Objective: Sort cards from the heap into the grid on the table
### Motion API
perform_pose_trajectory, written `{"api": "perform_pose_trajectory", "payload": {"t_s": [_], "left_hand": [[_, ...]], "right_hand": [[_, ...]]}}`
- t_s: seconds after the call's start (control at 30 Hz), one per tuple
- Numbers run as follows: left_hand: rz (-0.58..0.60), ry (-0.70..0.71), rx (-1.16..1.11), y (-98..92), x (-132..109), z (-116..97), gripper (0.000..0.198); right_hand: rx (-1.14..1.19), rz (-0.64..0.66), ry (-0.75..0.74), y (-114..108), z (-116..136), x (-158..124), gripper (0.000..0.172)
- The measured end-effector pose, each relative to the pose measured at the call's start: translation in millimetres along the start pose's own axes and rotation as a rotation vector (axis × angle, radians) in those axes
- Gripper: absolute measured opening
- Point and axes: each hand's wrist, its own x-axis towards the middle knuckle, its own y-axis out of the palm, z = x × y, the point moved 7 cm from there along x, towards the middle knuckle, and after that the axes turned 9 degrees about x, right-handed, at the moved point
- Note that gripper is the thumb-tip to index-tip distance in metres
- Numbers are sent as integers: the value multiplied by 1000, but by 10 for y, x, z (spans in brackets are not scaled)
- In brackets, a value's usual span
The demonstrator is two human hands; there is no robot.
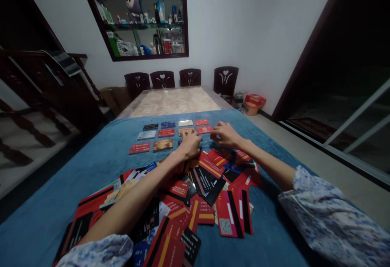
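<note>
My left hand (190,144) is over the laid-out cards, fingers bent and apart, and partly hides a dark card (179,142) in the nearest row. Whether it touches that card I cannot tell. To its right, my right hand (224,134) is low over the cloth with loosely curled fingers and nothing visible in them, beside a red card (204,129). Other cards lie flat in rows, among them a gold card (163,145), a silver card (146,135) and a blue card (167,124). Below my hands spreads a loose, overlapping heap of cards (209,183), mostly red and black.
A blue cloth (100,153) covers the near part of the table; the far part is bare marbled tabletop (176,100). Several dark chairs (225,81) stand behind it. A wall cabinet (146,57) holds bottles and a purple plush toy (133,7). At left is a wooden railing (27,53).
</note>
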Motion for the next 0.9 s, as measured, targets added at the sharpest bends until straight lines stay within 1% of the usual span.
{"api": "perform_pose_trajectory", "payload": {"t_s": [0.2,0.4,0.5,0.63,0.73,0.9], "left_hand": [[-19,79,-17,-72,-118,-346,28],[-24,95,-34,-114,-222,-562,23],[-16,114,-48,-101,-271,-637,25],[23,162,-74,-54,-328,-725,35],[26,164,-79,-42,-349,-746,39],[39,160,-79,-41,-356,-744,37]], "right_hand": [[70,-51,-5,24,-81,-343,18],[113,-92,-28,79,-109,-582,23],[156,-93,-32,127,-92,-678,28],[205,-30,-50,216,-57,-775,32],[243,2,-71,250,-48,-818,36],[290,19,-82,251,-59,-851,40]]}}
